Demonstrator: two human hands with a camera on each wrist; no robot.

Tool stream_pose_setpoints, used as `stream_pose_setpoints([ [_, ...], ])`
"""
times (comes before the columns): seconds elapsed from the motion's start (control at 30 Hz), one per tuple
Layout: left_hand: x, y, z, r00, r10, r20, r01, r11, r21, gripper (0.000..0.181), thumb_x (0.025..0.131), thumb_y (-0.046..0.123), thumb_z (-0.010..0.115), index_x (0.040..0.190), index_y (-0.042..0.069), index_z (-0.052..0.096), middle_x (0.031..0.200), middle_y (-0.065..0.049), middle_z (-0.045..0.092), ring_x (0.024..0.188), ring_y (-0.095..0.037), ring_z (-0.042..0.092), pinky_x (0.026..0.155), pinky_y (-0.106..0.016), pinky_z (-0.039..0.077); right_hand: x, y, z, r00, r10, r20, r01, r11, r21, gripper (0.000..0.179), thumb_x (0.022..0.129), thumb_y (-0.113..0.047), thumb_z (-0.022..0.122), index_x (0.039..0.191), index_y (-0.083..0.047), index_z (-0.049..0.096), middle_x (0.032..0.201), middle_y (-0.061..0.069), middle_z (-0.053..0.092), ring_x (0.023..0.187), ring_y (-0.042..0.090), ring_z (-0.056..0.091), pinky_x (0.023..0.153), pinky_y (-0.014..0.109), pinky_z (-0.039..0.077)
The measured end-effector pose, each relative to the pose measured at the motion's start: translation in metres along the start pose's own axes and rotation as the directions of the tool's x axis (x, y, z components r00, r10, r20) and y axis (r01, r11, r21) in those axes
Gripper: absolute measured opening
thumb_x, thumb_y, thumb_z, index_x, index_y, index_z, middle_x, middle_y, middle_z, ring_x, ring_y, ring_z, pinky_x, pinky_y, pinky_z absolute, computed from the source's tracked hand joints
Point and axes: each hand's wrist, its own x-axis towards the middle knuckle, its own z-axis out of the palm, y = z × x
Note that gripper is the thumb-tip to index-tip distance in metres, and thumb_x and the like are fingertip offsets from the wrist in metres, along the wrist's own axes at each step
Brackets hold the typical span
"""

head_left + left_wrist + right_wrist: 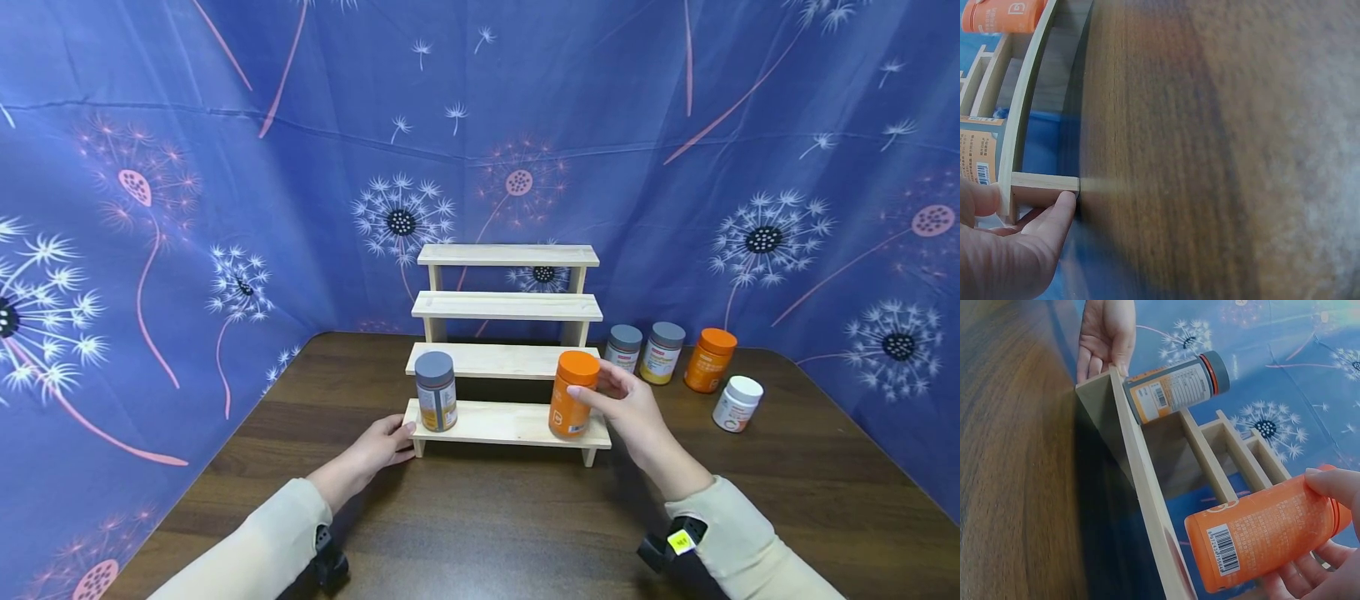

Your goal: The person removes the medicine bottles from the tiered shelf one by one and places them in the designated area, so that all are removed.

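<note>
My right hand (632, 410) grips an orange supplement bottle (573, 395) with an orange lid, thumb in front and fingers behind. The bottle stands upright over the right end of the lowest step of a pale wooden tiered display shelf (506, 423). At that step's left end, my left hand (380, 444) pinches the shelf, its thumb by the board and a finger along the short leg (1047, 182). Beside the thumb, a grey-lidded bottle (437, 392) with an orange and white label sits upright on the same step.
Right of the shelf on the dark wooden table (510, 533) stand two grey-lidded bottles (662, 353), another orange bottle (709, 360) and a small white bottle (737, 403). A blue dandelion-print cloth (315, 217) hangs behind and at the sides. The three upper steps hold no bottles.
</note>
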Motion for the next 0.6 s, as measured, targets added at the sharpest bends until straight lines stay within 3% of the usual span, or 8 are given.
stream_pose_setpoints([
  [0.4,0.0,0.0,-0.001,1.0,-0.001,0.007,0.001,1.0,0.0,0.039,0.105,0.007,0.036,0.136,-0.016,0.037,0.126,-0.033,0.055,0.125,-0.045,0.05,0.1,-0.047,0.052,-0.002,0.004,-0.012,0.999,0.025,-0.025,-0.025,1.0,-0.001,0.071,0.086,-0.035,0.074,0.145,-0.011,0.043,0.129,0.004,0.053,0.111,0.012,0.049,0.09,0.012,0.046],
  [0.6,0.001,-0.002,0.0,1.0,0.002,0.001,-0.002,1.0,-0.011,0.038,0.104,0.006,0.036,0.135,-0.017,0.037,0.125,-0.034,0.054,0.126,-0.046,0.049,0.099,-0.046,0.053,-0.003,0.005,-0.019,0.999,0.004,-0.033,-0.005,1.0,-0.011,0.07,0.086,-0.034,0.074,0.144,-0.009,0.043,0.118,-0.007,0.055,0.106,0.007,0.049,0.086,0.009,0.047],
])
